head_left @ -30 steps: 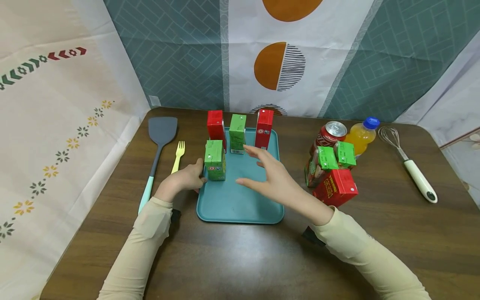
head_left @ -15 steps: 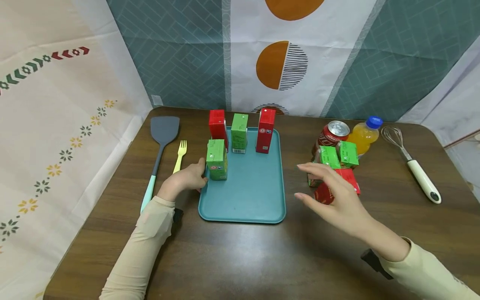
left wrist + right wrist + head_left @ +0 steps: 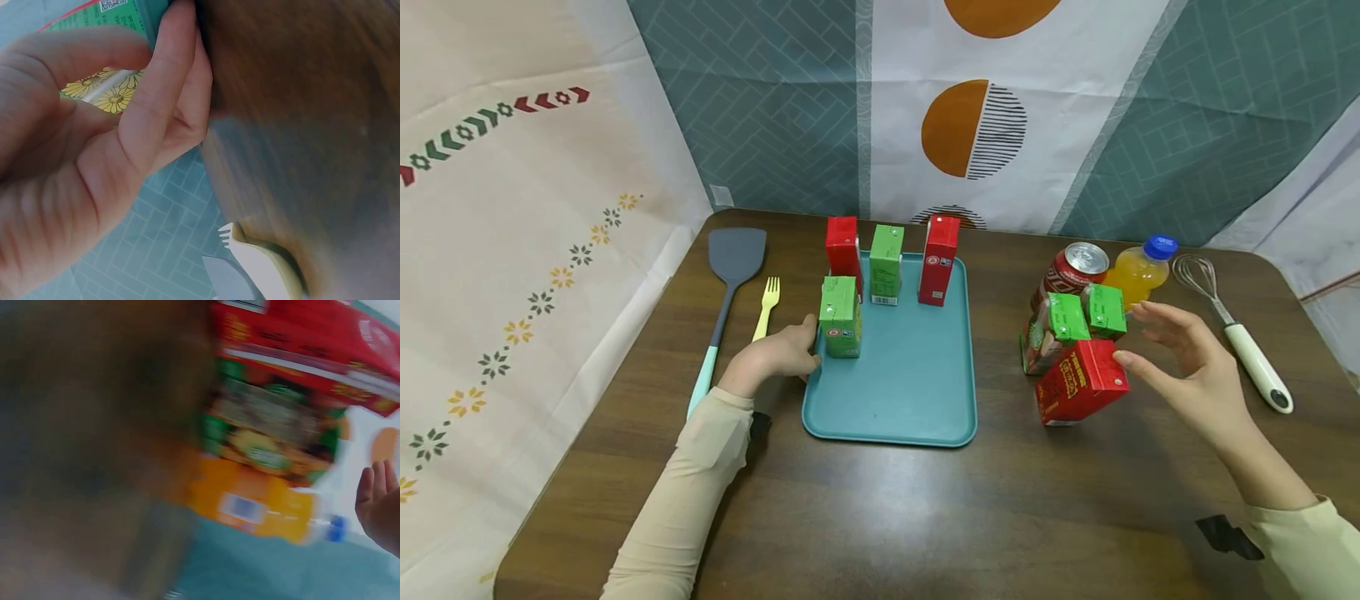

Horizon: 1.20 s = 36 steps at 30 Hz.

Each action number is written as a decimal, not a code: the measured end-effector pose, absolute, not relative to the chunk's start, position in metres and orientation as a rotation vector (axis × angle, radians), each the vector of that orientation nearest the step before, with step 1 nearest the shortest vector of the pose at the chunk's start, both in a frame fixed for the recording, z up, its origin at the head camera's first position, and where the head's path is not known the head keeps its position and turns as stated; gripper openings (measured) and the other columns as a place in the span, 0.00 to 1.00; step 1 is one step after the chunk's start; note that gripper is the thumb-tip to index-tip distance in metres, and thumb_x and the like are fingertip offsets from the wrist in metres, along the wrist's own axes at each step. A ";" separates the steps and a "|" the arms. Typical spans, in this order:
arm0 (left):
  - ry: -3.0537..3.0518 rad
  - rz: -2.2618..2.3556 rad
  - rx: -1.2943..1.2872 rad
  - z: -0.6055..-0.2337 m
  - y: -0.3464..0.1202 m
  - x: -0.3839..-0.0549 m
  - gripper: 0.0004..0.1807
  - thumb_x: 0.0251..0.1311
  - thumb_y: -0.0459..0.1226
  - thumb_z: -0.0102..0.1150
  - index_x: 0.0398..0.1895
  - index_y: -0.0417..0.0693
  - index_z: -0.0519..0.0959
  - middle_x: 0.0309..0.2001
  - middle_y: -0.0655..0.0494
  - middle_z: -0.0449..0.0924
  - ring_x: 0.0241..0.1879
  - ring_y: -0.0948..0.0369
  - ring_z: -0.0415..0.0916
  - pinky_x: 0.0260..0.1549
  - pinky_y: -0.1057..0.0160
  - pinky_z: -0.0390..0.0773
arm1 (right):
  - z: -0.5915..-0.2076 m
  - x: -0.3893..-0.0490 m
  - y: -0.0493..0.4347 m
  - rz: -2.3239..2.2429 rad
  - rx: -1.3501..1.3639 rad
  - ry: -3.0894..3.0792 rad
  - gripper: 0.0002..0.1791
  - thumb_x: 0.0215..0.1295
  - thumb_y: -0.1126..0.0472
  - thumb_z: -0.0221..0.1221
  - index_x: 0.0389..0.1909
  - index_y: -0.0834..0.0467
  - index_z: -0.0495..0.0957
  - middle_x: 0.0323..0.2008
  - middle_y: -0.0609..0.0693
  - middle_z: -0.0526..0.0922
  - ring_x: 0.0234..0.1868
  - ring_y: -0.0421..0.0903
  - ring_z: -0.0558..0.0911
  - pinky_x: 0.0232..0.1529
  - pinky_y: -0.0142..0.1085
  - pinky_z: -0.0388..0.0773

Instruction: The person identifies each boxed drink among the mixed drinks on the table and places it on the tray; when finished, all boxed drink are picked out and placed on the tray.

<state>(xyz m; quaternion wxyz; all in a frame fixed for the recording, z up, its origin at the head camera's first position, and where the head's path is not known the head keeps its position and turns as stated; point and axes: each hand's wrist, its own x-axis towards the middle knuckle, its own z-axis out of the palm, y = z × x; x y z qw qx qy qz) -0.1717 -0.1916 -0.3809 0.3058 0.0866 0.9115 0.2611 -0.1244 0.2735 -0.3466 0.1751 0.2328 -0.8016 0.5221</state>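
My left hand (image 3: 781, 350) grips the left rim of the teal tray (image 3: 891, 408); in the left wrist view its thumb and fingers close about the teal edge. A green drink carton (image 3: 841, 317) stands on the tray right beside that hand. Behind it are a red carton (image 3: 844, 250), another green carton (image 3: 886, 267) and another red carton (image 3: 937, 262), all upright. My right hand (image 3: 1198, 375) holds nothing, thumb and fingers spread, just right of a tilted red carton (image 3: 1078, 383). Touching is hard to tell. The right wrist view is blurred.
Behind the tilted carton stand two green-topped cartons, one nearer (image 3: 1052, 329) and one farther (image 3: 1105, 310), a soda can (image 3: 1075, 268) and an orange drink bottle (image 3: 1138, 271). A whisk (image 3: 1243, 346) lies far right. Left of the tray lie a yellow fork (image 3: 767, 307) and a spatula (image 3: 730, 275).
My right hand has moved from above the tray rightward, past the red carton, to its right side. The left hand stays at the tray's rim. The view has shifted slightly.
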 end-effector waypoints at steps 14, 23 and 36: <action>2.408 0.714 0.233 -0.379 -0.192 -0.170 0.41 0.61 0.30 0.47 0.67 0.23 0.35 0.39 0.38 0.79 0.26 0.58 0.80 0.40 0.58 0.75 | -0.387 -0.164 0.293 1.497 0.482 -2.636 0.47 0.55 0.79 0.57 0.72 0.57 0.45 0.65 0.51 0.59 0.57 0.28 0.63 0.49 0.16 0.62; 2.424 0.737 0.229 -0.381 -0.192 -0.169 0.41 0.59 0.29 0.48 0.67 0.22 0.37 0.36 0.39 0.79 0.25 0.57 0.80 0.34 0.60 0.76 | -0.384 -0.171 0.294 1.309 0.410 -2.758 0.42 0.56 0.73 0.61 0.69 0.68 0.49 0.59 0.67 0.61 0.52 0.30 0.67 0.45 0.12 0.63; 2.414 0.778 0.218 -0.384 -0.193 -0.170 0.40 0.58 0.29 0.47 0.67 0.23 0.37 0.36 0.39 0.78 0.23 0.57 0.78 0.28 0.62 0.74 | -0.384 -0.166 0.294 1.527 0.354 -2.595 0.39 0.49 0.82 0.60 0.56 0.51 0.56 0.47 0.32 0.66 0.47 0.24 0.69 0.41 0.15 0.70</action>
